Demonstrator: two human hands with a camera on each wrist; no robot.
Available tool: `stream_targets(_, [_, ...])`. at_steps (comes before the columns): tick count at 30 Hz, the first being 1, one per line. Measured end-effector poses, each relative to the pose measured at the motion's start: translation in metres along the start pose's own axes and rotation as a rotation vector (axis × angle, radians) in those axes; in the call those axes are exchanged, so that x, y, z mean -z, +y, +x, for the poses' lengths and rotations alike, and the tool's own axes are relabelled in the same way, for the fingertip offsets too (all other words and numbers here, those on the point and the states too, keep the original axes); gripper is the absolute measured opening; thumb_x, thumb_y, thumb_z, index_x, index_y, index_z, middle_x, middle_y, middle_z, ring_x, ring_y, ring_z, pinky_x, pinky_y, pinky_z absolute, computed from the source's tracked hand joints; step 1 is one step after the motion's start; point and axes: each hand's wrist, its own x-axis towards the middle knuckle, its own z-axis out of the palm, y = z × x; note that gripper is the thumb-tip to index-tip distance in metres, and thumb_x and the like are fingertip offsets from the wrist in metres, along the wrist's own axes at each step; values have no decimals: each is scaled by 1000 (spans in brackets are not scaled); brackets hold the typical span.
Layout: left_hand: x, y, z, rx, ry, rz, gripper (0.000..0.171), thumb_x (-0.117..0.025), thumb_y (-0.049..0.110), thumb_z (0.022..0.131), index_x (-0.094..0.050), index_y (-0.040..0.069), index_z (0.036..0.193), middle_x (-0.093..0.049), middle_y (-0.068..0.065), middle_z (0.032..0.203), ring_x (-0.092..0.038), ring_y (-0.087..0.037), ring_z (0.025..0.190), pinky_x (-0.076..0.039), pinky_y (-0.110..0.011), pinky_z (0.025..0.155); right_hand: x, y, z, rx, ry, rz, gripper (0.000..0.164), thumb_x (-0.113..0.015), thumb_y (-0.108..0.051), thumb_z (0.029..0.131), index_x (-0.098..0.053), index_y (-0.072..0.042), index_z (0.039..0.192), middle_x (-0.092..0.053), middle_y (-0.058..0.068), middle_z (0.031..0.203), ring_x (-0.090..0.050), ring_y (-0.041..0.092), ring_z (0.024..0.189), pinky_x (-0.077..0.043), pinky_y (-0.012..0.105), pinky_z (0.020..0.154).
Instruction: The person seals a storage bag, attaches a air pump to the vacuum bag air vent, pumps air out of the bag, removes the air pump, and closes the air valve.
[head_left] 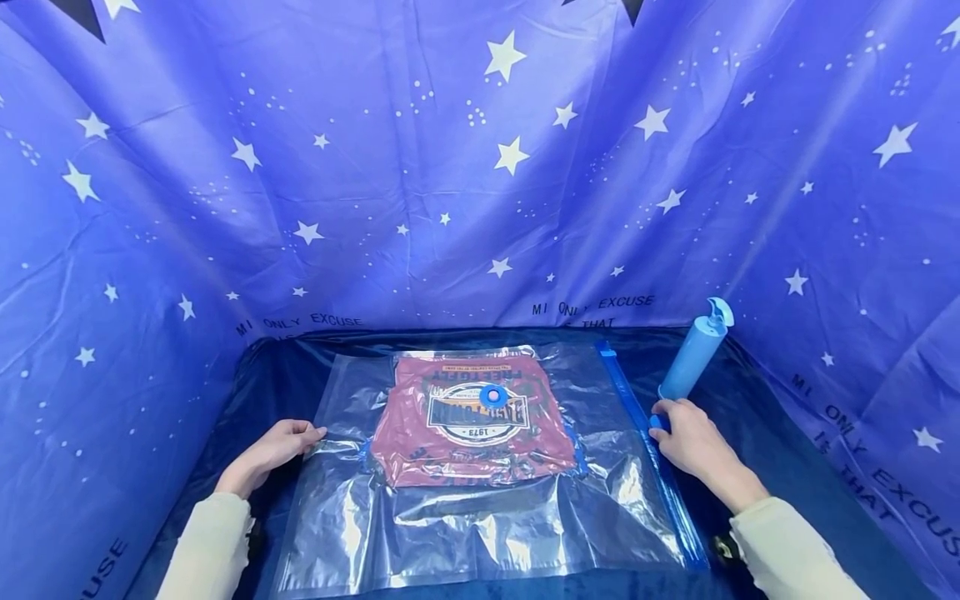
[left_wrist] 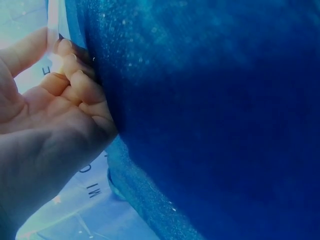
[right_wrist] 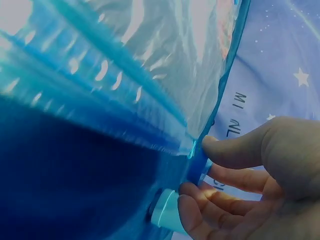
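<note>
Right wrist view alone: fingers point(right_wrist: 220, 176) curled around pump point(right_wrist: 167, 212) base.

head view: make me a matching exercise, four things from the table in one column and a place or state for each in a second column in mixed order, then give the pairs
Things:
1. red printed shirt
2. blue hand pump
3. left hand
4. round blue valve

Places or states:
A. lies at the right of the bag, its near end at the right hand
B. folded inside the clear vacuum storage bag
C. sits on the bag over the middle of the shirt
D. rests at the left edge of the bag

Pairs: 1-B, 2-A, 3-D, 4-C
</note>
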Motion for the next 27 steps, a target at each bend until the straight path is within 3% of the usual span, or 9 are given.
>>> stream_targets(16, [1,-1,0,-5,2,14,40,-58,25,110,-47,12,73,-39,2,71,-42,-20,70,-32,-37,73,-11,-27,14,10,-43,-14,31,-76,-7,94,-67,10,119,-65,26,107,-65,43,94,-54,58,77])
stream_targets(27, [1,-1,0,-10,0,4,41,-58,25,110,-45,13,72,-33,6,66,-37,-15,64,-31,-32,67,-19,-42,24,68,-29,0,36,-77,-5,93,-64,9,125,-64,26,114,-65,44,103,-53,58,84])
